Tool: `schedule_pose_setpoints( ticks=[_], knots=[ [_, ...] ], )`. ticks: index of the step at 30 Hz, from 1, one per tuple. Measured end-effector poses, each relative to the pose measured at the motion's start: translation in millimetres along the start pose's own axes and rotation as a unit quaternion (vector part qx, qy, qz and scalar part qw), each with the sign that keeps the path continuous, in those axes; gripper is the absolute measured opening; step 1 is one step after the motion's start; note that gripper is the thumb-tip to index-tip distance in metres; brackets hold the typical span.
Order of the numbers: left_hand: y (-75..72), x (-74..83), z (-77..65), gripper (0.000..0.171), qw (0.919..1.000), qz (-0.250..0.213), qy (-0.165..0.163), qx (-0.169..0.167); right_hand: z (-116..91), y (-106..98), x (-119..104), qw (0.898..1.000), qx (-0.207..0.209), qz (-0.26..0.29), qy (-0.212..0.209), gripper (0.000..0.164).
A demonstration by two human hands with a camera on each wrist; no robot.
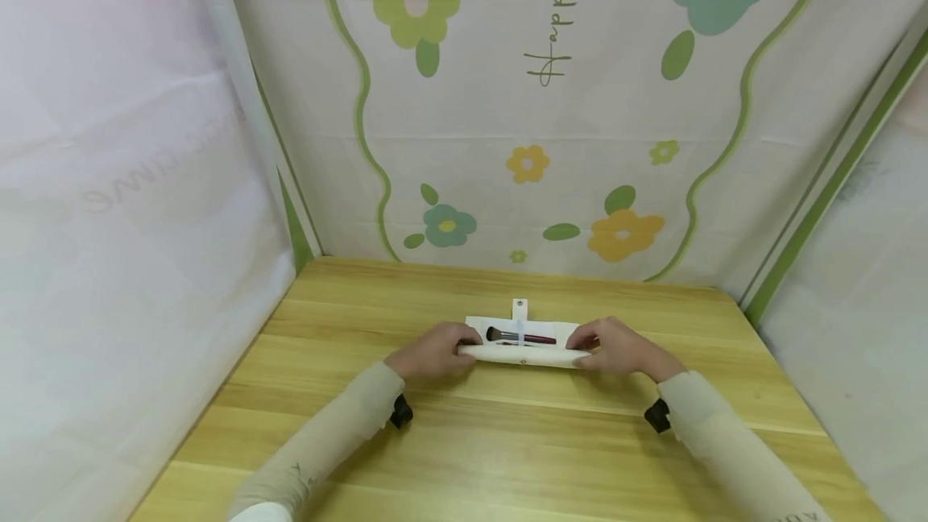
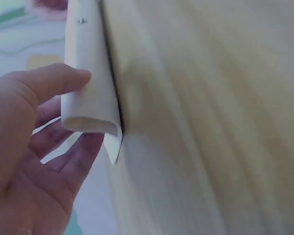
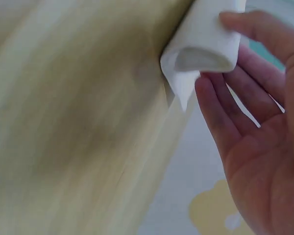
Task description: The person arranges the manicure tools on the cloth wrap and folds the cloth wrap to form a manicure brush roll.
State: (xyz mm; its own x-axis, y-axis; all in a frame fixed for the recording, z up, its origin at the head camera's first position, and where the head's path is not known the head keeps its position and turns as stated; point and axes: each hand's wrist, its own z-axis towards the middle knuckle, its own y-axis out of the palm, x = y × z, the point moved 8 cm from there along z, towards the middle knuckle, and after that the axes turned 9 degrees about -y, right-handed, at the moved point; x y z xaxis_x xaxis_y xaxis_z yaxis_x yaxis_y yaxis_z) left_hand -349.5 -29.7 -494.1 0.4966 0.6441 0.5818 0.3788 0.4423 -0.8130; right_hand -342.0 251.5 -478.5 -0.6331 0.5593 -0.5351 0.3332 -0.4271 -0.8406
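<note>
A white makeup brush case (image 1: 500, 355) lies on the table with its near edge folded over into a rounded roll. My left hand (image 1: 435, 351) grips the roll's left end, thumb on top and fingers beneath in the left wrist view, where the case (image 2: 85, 100) shows a hollow end. The right hand (image 1: 615, 345) pinches the other end; in the right wrist view the thumb lies on the case (image 3: 210, 34). Inside, a makeup brush (image 1: 536, 338) with dark bristles and a reddish handle lies under a narrow translucent band. A snap tab (image 1: 519, 308) sticks out at the far side.
The wood-grain table (image 1: 507, 457) extends around the case on all sides. A flower-printed cloth (image 1: 464, 127) hangs behind it, with white cloth panels (image 1: 123, 208) at left and right. Small black devices (image 1: 401, 411) sit at the wrists.
</note>
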Motion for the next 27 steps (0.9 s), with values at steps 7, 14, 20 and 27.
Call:
schedule_pose_setpoints(
  ticks=[7, 14, 20, 27],
  knots=[
    [-8.4, -25.7, 14.1, 0.019, 0.9853, -0.148, -0.085, -0.005, 4.3, -6.0, 35.1, 0.993, 0.025, 0.071, 0.089, 0.028],
    [-9.9, -34.9, 22.6, 0.023, 0.9760, -0.164, -0.141, 0.026, 5.7, -5.6, 50.6, 0.975, 0.079, 0.112, 0.175, 0.032],
    [-16.1, -4.0, 31.4, 0.027, 0.9913, -0.014, -0.069, 0.111, 3.6, -4.8, 48.5, 0.958, 0.108, 0.122, 0.236, 0.033],
    [1.3, 33.0, 42.2, 0.028, 0.9896, 0.108, 0.041, 0.085, 13.6, -12.2, 40.0, 0.964, 0.072, 0.084, 0.241, 0.030]
  ],
)
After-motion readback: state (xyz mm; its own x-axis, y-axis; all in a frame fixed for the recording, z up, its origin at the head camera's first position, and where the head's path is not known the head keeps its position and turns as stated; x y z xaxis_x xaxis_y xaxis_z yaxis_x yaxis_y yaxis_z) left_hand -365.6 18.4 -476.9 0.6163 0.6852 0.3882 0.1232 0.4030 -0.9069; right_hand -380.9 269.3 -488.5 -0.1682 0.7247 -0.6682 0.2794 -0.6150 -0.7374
